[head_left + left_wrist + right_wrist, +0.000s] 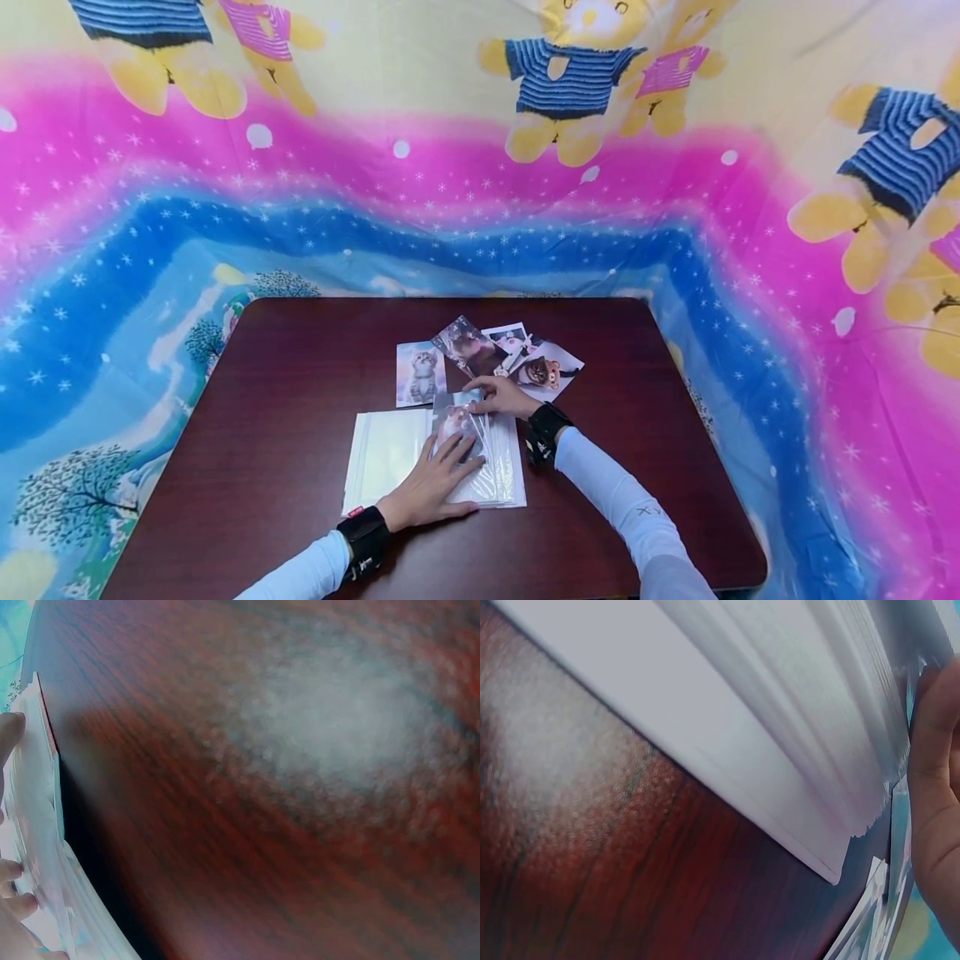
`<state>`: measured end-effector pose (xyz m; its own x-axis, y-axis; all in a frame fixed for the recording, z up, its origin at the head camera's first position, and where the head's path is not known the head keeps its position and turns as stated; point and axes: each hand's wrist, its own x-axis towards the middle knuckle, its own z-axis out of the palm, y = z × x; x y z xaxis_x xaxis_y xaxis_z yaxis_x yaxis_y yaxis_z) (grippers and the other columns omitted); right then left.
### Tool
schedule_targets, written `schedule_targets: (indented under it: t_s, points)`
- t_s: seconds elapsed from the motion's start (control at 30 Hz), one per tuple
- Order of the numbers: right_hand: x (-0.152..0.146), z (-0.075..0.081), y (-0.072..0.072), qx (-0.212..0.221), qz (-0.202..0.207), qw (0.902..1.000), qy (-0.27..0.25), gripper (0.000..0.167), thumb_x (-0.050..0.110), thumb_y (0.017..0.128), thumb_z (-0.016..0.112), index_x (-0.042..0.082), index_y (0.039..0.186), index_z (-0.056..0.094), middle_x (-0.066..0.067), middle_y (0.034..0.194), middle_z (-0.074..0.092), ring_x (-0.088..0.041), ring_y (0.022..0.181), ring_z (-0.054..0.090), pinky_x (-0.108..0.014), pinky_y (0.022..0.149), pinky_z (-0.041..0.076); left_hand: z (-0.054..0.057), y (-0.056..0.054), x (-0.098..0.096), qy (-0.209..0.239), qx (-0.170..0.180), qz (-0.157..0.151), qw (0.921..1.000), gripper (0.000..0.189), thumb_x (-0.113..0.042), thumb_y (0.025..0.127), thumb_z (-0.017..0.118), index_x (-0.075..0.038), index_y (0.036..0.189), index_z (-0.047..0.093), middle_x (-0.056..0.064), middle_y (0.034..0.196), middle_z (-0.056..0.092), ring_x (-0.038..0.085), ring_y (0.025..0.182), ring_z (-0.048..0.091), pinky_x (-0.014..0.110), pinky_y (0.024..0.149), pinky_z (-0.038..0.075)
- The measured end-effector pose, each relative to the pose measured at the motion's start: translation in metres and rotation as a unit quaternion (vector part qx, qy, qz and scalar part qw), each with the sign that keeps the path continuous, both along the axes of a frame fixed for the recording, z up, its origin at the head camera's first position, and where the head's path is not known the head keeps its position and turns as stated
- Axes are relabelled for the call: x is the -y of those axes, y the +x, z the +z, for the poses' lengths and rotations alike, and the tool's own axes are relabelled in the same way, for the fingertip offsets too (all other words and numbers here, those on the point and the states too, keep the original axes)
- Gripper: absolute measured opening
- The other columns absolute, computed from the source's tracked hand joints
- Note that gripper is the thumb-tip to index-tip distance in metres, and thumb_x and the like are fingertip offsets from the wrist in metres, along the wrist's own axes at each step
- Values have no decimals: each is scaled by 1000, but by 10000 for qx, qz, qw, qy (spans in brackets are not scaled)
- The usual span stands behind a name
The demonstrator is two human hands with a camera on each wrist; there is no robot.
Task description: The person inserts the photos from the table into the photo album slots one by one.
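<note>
A photo album [390, 450] with clear pocket pages lies spread on the table. On its right-hand page is a cat photo [454, 414], its top edge sticking out past the page. My left hand [431, 487] rests on this page with fingers spread, fingertips over the photo's lower part. With thumb and fingers, my right hand [506, 397] pinches the photo near its upper right corner. In the right wrist view the curled fingers [934, 765] are beside the stacked page edges [832, 727]. The left wrist view catches only some fingertips on the album [37, 787].
Behind the album lie loose photos: a kitten print [422, 375], a darker cat print [468, 346] and a cat in a bear hood [542, 373], some overlapping. The dark red wooden table [300, 375] is bordered by a printed cloth [450, 250] at the back and sides.
</note>
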<state>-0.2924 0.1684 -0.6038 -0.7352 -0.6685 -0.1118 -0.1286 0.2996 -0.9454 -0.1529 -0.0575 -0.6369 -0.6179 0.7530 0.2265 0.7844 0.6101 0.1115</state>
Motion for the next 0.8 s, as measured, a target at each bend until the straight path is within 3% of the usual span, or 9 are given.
schedule_targets:
  t_s: [0.1,0.27,0.53,0.8]
  points:
    - [0,1,1,108,-35,9998,160,40,6,93,68,1,132,59,-10,81,65,-34,57,56,-43,56,52,0,1,0,8,38,21,10000,77,-68,90,53,-21,151,43,15,159,29,36,145,25,68,108,21]
    - [0,2,3,327,-6,9993,199,42,7,93,69,5,133,59,-4,76,61,-17,51,53,-35,53,51,0,1,1,101,71,12,9999,78,-67,90,55,-20,151,42,15,159,28,36,145,25,68,108,22]
    - [-2,-5,5,359,114,9992,146,37,7,93,68,5,130,62,-6,73,65,-23,49,55,-35,50,52,-1,0,1,292,-8,-72,9995,78,-64,88,60,-20,150,43,17,158,29,38,143,26,69,106,23]
    - [-3,-7,7,388,84,9991,141,33,7,93,68,1,126,64,-10,63,63,-16,46,55,-28,50,49,0,2,1,326,-61,-85,9994,79,-64,89,59,-18,151,43,17,157,31,38,143,27,70,105,25]
